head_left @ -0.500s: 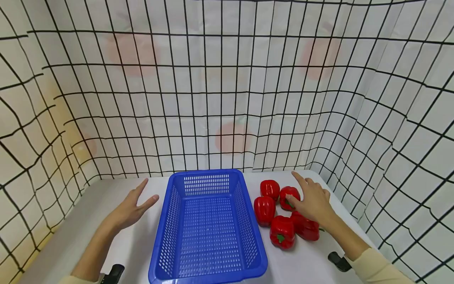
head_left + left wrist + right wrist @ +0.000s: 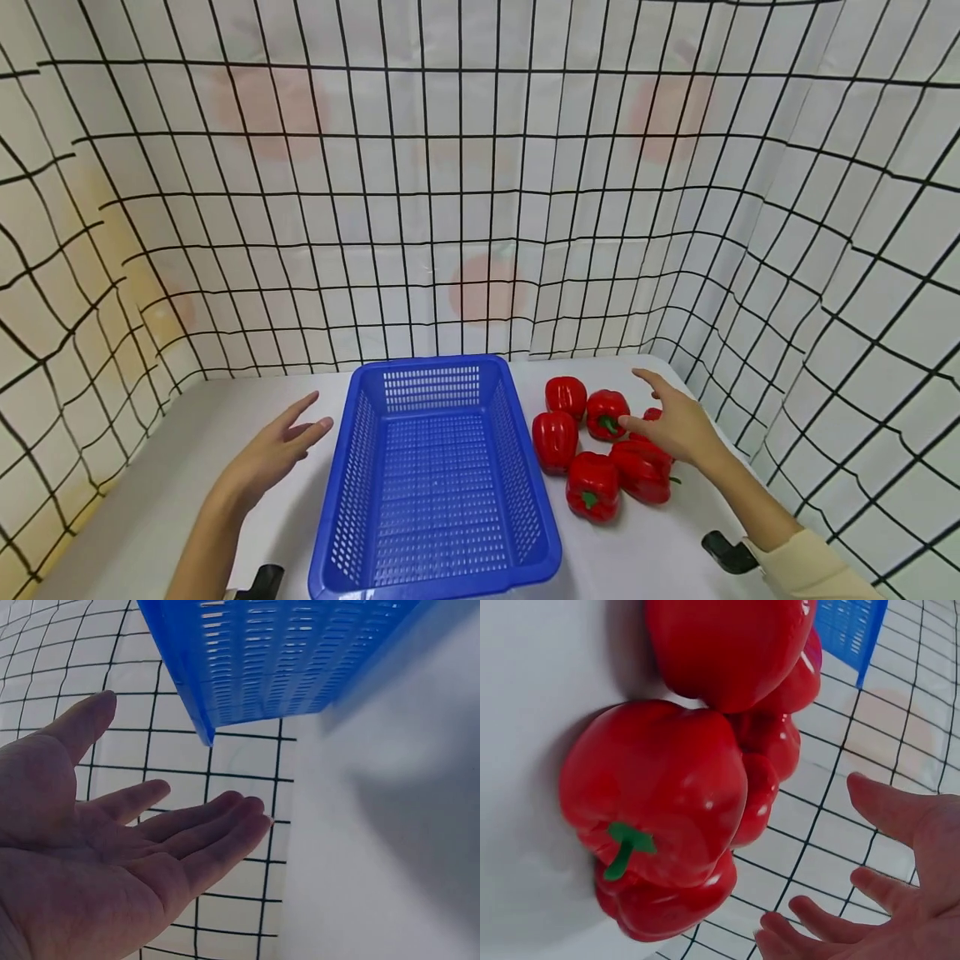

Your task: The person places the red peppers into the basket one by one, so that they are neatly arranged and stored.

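Note:
A blue plastic basket (image 2: 558,546) with slotted walls stands on the white table, nothing inside it. To its right lies a cluster of several red bell peppers (image 2: 555,442) with green stems. My right hand (image 2: 678,429) hovers over the right side of this cluster, fingers spread and holding nothing; it partly hides a pepper behind it. In the right wrist view a large pepper (image 2: 660,787) shows its green stem beside the hand. Left of the basket my left hand (image 2: 266,458) is held in the air, palm toward the basket, fingers loosely extended, with nothing in it.
A black wire grid (image 2: 480,192) encloses the table at the back and both sides, with white sheeting behind it. The white table surface (image 2: 172,475) extends left of the basket. Black wrist devices (image 2: 727,552) are strapped near both hands.
My right hand has shifted right and slightly down, uncovering more of the peppers under it. My left hand has lowered a little. The basket and peppers stay in place; the head view has shifted slightly.

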{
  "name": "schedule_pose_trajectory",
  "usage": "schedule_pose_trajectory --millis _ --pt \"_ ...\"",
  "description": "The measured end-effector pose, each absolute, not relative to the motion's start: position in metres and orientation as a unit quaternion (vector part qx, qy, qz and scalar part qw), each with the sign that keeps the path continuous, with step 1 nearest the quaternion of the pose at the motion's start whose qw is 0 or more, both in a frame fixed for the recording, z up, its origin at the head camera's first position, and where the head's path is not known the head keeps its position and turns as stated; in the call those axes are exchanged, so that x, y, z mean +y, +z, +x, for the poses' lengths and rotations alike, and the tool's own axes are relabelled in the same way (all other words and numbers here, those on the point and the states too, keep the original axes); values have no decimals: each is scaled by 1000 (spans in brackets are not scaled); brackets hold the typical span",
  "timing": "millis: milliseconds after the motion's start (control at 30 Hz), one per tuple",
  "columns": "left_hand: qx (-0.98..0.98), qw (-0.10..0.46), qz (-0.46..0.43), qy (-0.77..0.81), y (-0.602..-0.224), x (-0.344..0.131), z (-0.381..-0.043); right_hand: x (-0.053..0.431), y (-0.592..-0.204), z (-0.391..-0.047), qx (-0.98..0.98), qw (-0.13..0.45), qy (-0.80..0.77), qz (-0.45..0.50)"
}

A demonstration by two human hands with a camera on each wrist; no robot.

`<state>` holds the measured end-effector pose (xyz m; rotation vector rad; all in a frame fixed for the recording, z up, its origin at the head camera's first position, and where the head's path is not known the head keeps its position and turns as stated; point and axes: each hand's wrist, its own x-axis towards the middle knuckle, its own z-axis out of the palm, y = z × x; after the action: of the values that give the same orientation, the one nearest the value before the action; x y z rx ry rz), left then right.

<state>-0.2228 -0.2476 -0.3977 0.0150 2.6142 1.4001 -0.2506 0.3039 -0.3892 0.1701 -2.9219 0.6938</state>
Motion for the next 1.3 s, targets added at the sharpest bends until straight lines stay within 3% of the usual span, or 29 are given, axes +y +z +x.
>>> schedule_pose_trajectory --millis 667,1067,1300 --pt "770 147 84 615 -423 -256 -227 350 -394 -236 -956 2 295 -1" --pt "726 175 128 653 -430 -258 -230 357 -399 -229 -934 -100 342 -6" --pt "708 184 136 668 -433 -256 -233 362 -408 -226 -924 -129 360 -4"
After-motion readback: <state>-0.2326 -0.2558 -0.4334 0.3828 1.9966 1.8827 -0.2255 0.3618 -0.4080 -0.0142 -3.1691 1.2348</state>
